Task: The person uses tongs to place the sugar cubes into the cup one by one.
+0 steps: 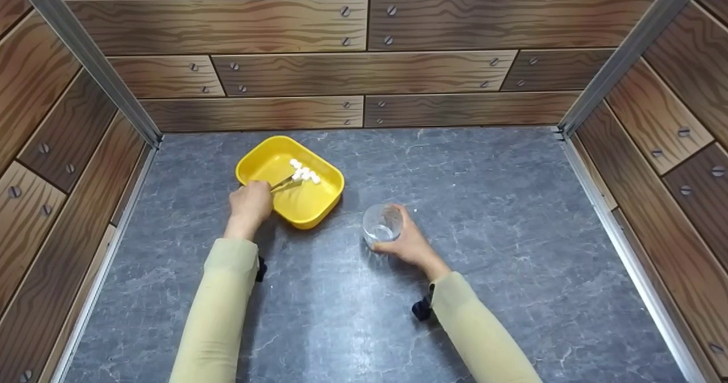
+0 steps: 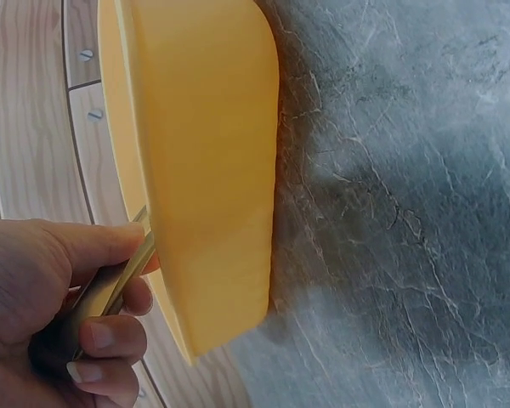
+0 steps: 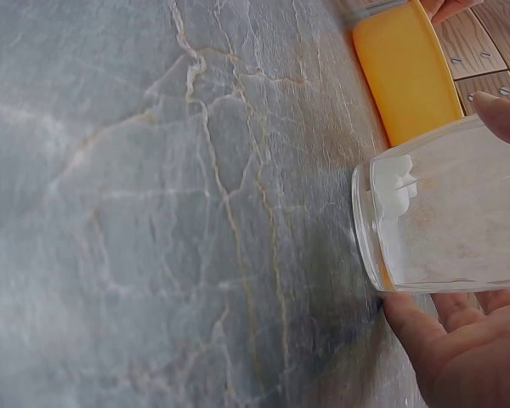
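My left hand grips a pair of metal tongs over the near left rim of a yellow plastic tub. The two tong arms reach down into the tub, their tips right at a cluster of small white cubes. From the left wrist, the tub's outer wall hides the tips and the cubes. To the right, my right hand holds a clear glass around its side, thumb on the near side and fingers on the far side. A white patch shows near the glass's base in the right wrist view.
A grey marbled surface lies under everything. Wood-patterned panels wall in the back and both sides, with metal corner posts. Both forearms wear pale yellow sleeves and dark wrist straps.
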The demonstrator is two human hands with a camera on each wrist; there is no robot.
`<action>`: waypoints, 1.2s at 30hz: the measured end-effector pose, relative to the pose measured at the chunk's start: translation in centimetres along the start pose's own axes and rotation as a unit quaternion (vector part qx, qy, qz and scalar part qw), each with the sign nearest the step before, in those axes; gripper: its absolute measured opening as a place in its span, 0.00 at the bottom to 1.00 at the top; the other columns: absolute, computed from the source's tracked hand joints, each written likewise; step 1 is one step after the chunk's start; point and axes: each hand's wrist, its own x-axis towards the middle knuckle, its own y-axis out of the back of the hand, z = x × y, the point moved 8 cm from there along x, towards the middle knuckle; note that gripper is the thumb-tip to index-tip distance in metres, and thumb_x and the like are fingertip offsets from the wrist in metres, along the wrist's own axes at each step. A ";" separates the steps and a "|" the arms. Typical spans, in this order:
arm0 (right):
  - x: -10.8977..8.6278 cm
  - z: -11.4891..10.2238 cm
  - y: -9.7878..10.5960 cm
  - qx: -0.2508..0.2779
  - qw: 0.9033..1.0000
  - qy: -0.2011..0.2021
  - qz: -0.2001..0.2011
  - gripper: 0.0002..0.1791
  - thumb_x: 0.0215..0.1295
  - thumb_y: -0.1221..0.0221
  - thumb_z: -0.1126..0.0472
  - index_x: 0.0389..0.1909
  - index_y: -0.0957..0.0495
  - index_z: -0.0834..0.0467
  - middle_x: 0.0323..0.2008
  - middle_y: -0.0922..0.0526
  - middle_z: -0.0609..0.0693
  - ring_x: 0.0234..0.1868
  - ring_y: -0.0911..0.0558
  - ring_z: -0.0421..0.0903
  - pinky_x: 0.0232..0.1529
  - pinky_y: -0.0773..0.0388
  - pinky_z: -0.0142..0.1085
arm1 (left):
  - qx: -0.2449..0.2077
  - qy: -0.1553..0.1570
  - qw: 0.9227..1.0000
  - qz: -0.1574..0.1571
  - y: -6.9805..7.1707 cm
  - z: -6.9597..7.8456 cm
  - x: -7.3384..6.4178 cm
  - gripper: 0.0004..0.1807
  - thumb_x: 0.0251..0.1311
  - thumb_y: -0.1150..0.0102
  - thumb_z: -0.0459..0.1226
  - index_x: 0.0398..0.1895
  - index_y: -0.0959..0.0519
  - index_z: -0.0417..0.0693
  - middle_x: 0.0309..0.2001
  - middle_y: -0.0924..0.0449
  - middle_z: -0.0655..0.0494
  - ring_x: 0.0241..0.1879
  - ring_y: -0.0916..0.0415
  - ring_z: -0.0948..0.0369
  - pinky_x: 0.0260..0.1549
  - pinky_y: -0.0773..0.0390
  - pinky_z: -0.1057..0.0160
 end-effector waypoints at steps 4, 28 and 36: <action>0.0 -0.1 0.0 0.004 1.000 0.005 0.000 0.53 0.36 0.20 0.66 0.66 0.38 0.59 0.61 0.28 0.60 0.63 0.30 0.55 0.65 0.39 0.48 | 0.001 0.000 1.000 0.003 0.0 0.0 0.0 0.13 0.65 0.55 0.29 0.35 0.17 0.35 0.39 0.17 0.36 0.37 0.20 0.37 0.34 0.23 0.38; 0.1 -0.4 0.1 -0.003 1.000 0.017 0.000 0.54 0.35 0.20 0.65 0.66 0.38 0.60 0.61 0.28 0.60 0.63 0.30 0.56 0.65 0.39 0.49 | 0.001 -0.002 0.999 0.041 0.0 -0.2 -0.6 0.13 0.64 0.54 0.28 0.32 0.17 0.36 0.35 0.17 0.37 0.33 0.20 0.38 0.31 0.23 0.38; 0.0 -0.1 0.1 0.001 1.000 0.007 0.001 0.55 0.35 0.20 0.64 0.67 0.39 0.59 0.61 0.29 0.61 0.64 0.31 0.56 0.65 0.40 0.50 | -0.006 -0.001 0.998 0.060 0.2 -0.2 -1.3 0.13 0.65 0.52 0.30 0.31 0.17 0.36 0.34 0.17 0.38 0.31 0.20 0.38 0.29 0.23 0.38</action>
